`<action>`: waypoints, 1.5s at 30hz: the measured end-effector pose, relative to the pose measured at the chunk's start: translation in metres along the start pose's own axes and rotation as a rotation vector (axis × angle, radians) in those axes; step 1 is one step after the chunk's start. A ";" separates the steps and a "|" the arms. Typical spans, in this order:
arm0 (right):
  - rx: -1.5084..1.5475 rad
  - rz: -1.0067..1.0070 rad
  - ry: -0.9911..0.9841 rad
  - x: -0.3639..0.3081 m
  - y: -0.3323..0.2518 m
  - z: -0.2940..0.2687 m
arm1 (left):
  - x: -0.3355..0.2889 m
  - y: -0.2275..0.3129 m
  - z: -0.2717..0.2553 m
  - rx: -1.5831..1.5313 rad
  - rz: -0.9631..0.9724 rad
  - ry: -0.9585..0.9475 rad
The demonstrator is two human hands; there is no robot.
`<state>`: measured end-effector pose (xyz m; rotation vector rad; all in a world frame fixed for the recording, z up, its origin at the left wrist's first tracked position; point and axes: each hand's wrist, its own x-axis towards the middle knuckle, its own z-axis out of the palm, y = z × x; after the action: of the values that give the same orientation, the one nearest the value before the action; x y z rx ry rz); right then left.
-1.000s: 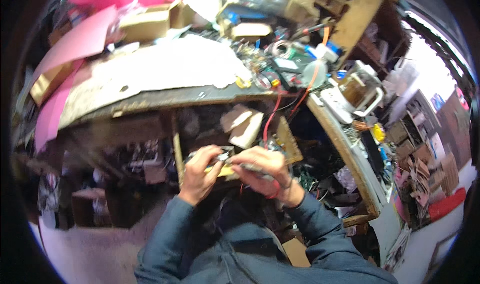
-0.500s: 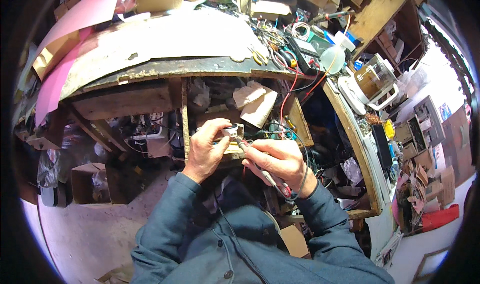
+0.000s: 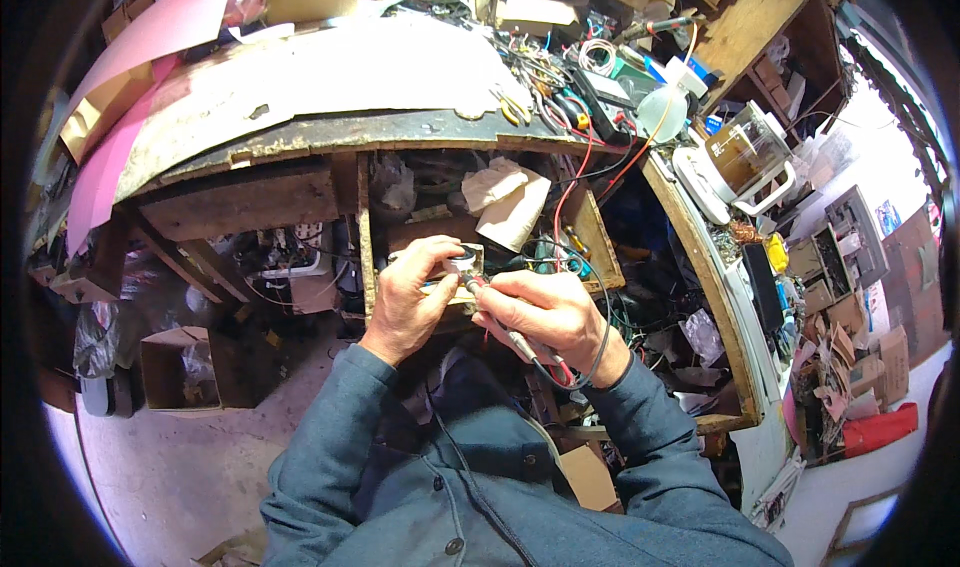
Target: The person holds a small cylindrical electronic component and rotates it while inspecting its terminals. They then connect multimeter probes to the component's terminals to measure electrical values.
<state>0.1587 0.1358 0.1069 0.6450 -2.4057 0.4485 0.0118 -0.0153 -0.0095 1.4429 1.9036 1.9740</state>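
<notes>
My left hand [image 3: 408,299] pinches a small round part [image 3: 462,264], silvery with a dark top, between thumb and fingers. Close against its right side, my right hand [image 3: 552,312] grips test probes [image 3: 522,346] with grey shafts, their tips directed at the part. Whether the tips touch it is too small to tell. A dark lead loops beside my right wrist, and a red one shows below the palm. Both hands are above the front of an open wooden drawer [image 3: 364,229], which holds a crumpled cream paper piece [image 3: 512,212] and wires.
Behind the drawer runs a workbench with a white sheet [image 3: 370,67] on it. Pliers [image 3: 514,109], cables and tools crowd its right part. A glass jug [image 3: 745,157] stands at the right. On the floor to the left sits an open cardboard box [image 3: 185,369].
My right hand has shifted slightly left and up with the probes, nearer the round part. My left hand keeps its hold almost unmoved.
</notes>
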 end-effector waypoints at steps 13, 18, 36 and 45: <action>0.030 -0.016 -0.044 0.002 0.008 -0.001 | 0.004 0.013 0.001 0.028 -0.002 0.018; 0.029 0.001 -0.073 0.002 0.006 -0.004 | 0.004 0.011 0.003 0.027 -0.007 0.033; 0.062 -0.015 -0.043 0.000 0.010 -0.002 | 0.005 0.012 0.002 0.075 -0.014 0.007; 0.056 0.042 -0.011 -0.002 0.009 -0.008 | 0.007 0.014 0.002 0.087 -0.013 -0.007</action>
<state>0.1590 0.1477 0.1108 0.6242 -2.4279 0.5326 0.0166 -0.0125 0.0054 1.4510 2.0146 1.9005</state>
